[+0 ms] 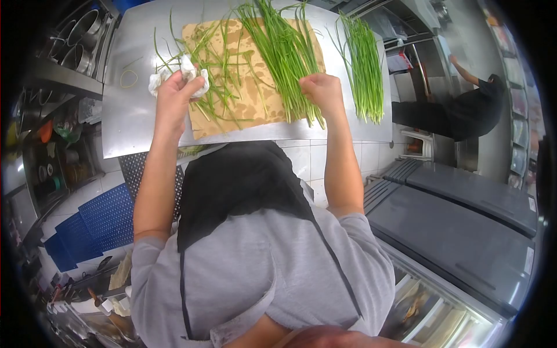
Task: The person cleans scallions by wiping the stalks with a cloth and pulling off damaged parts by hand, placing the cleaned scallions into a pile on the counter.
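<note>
My left hand point(178, 95) is closed on a crumpled white cloth or paper point(190, 71) over the left edge of a wet-spotted brown paper sheet point(255, 113). Loose green stalks point(223, 93) lie scattered on that sheet beside it. My right hand point(322, 91) has its fingers curled together above the lower ends of a thick bunch of long green stalks point(281, 58); whether anything is pinched in it is too small to tell. A second bunch of green stalks point(362, 69) lies farther right, directly on the metal table point(130, 110).
A rubber band point(129, 79) lies on the table's left part. Metal pots point(84, 29) stand on a shelf at the upper left. Grey lidded bins point(447, 226) are at the lower right. Another person in dark clothes point(478, 110) is at the right, one arm extended.
</note>
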`<move>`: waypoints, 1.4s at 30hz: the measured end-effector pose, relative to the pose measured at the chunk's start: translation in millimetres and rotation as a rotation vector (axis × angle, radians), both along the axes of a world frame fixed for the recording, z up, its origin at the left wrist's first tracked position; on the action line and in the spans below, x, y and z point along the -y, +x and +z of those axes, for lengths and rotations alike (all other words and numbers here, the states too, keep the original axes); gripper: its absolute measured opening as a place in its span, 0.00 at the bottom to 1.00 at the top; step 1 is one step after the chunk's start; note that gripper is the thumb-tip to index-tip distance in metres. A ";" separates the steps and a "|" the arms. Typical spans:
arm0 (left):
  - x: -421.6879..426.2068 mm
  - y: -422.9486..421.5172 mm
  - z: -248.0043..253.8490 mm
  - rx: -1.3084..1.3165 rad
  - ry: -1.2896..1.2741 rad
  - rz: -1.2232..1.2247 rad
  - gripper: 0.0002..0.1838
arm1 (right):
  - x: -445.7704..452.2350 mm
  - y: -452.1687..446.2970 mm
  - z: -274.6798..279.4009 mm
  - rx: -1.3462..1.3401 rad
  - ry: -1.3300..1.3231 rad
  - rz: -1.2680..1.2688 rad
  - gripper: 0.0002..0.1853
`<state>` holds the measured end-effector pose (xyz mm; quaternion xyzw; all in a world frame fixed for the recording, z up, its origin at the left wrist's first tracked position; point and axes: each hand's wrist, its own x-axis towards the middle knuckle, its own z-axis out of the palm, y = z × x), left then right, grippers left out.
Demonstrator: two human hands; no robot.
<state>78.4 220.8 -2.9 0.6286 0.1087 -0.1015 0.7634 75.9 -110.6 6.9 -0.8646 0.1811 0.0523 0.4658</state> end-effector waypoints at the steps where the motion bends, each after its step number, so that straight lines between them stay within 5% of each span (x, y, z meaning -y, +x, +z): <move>1: 0.9 -0.7 -1.1 -0.005 -0.013 -0.004 0.22 | -2.0 -1.6 7.2 -0.037 0.129 -0.038 0.10; 5: 3.3 -2.8 -6.3 -0.030 -0.053 -0.022 0.21 | 6.2 -6.4 4.2 -0.188 0.588 -0.186 0.11; 26: -13.5 -9.3 -7.7 -0.031 -0.332 -0.023 0.20 | -76.6 -17.3 24.3 -0.019 0.534 -0.086 0.06; 30: -5.4 -8.1 -5.9 -0.025 -0.366 0.018 0.20 | -114.9 -7.8 -42.3 0.216 -0.037 0.203 0.08; 39: -40.2 -18.6 -18.2 -0.062 -0.305 0.116 0.20 | -50.2 -6.3 -32.0 0.270 -0.677 0.210 0.09; 42: -39.0 -17.7 -15.9 -0.065 -0.310 0.118 0.20 | -40.1 4.3 -34.6 0.146 -0.679 0.204 0.05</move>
